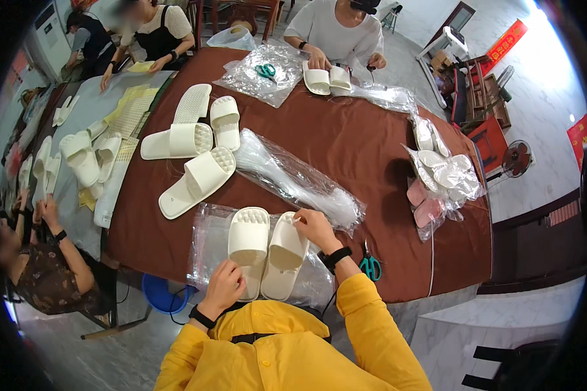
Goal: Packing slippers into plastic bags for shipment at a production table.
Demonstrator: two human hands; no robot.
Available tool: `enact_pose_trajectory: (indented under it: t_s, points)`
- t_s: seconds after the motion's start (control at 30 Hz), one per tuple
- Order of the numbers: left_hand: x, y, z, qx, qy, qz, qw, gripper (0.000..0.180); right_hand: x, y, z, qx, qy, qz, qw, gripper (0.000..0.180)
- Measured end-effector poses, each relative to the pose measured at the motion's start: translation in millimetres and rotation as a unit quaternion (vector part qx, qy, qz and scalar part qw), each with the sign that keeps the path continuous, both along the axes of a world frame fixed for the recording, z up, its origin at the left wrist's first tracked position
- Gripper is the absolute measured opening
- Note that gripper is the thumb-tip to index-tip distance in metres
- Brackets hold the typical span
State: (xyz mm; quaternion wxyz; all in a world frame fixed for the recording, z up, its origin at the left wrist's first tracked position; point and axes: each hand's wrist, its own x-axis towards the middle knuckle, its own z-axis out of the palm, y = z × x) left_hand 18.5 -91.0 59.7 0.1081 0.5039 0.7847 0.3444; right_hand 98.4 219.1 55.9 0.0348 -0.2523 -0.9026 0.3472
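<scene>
A pair of cream slide slippers lies side by side on a clear plastic bag at the near edge of the brown table. My left hand grips the heel end of the left slipper. My right hand pinches something small and thin at the toe end of the right slipper; what it is cannot be made out. Both sleeves are yellow, and each wrist wears a black band.
Several loose cream slippers lie at the left of the table, next to a bundle of clear bags. Teal scissors sit right of my wrist. Bagged slippers are piled at the right. Other people work at the far side and left.
</scene>
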Motion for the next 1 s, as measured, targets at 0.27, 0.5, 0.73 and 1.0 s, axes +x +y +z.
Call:
enact_pose_trajectory:
  t_s: [0.27,0.5,0.73,1.0]
  points:
    - [12,-18,9,-0.01,-0.029,-0.044,0.999,0.013,2,3,-1,-0.046,0.107,-0.099,0.988,0.011]
    - [9,-38,15,0.009,-0.033,-0.058,0.998,0.012,6,4,-1,-0.046,0.126,-0.073,0.988,0.013]
    - [8,-15,6,-0.012,-0.016,-0.036,0.999,0.012,-1,-7,4,-0.089,0.099,-0.033,0.991,0.016]
    - [8,28,-14,-0.001,0.016,0.009,1.0,0.011,-10,2,-11,-0.216,0.113,-0.098,0.965,0.022]
